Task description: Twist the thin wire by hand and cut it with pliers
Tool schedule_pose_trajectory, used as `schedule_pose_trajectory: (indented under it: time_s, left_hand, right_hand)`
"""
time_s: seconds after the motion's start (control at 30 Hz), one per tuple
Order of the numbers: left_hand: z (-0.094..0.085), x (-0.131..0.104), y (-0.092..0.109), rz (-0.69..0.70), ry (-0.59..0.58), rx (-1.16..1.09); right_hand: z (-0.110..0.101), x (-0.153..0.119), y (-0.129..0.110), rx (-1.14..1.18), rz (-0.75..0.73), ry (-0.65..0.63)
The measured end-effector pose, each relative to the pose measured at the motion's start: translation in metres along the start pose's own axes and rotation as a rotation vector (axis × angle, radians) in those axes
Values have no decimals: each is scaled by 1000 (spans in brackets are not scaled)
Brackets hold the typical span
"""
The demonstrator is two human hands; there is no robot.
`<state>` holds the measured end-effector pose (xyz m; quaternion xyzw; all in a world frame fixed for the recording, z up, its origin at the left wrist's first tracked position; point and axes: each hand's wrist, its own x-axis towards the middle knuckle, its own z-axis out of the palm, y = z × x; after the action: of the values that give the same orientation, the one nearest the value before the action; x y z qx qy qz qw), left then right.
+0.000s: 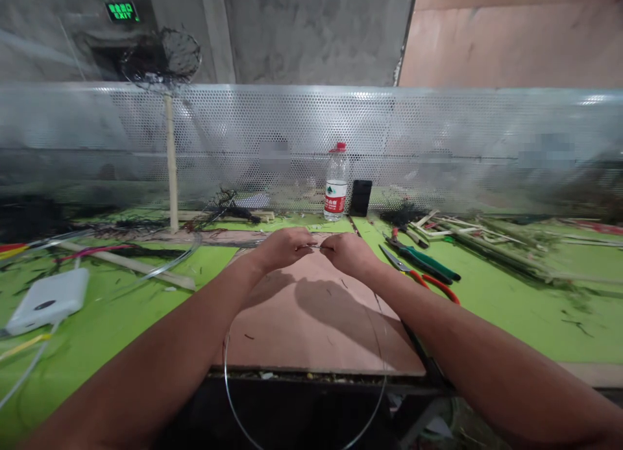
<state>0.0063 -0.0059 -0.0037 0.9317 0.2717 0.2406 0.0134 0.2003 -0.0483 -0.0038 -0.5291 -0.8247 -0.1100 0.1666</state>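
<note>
My left hand and my right hand meet over a pinkish-brown board, both with fingers closed in a pinch. Between them run the ends of a thin silvery wire. The wire bends into a large loop that hangs below my forearms and past the board's near edge. Whether its ends are twisted together or only overlap is too small to see. Shadows of my hands fall on the board. Just right of my right hand lie orange-handled scissors and green-handled pliers.
A red-capped water bottle and a dark phone stand by the perforated metal screen. Stalks and strips pile up at right. On the left are a white device with a cable and an upright wooden stick topped with dark mesh.
</note>
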Motion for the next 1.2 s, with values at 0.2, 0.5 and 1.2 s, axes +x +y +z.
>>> schedule_pose_trajectory:
  time_s: [0.2,0.5,1.2]
  left_hand:
    - [3,5,6,-137,-40,-62]
    - [0,-3,9,-425,-269,-736]
    - [7,-1,8,47,50,522]
  right_hand:
    - [2,0,-3,-44,-1,-9]
    - [4,-1,-9,-30,-51,-65]
    - [2,2,3,108,13,20]
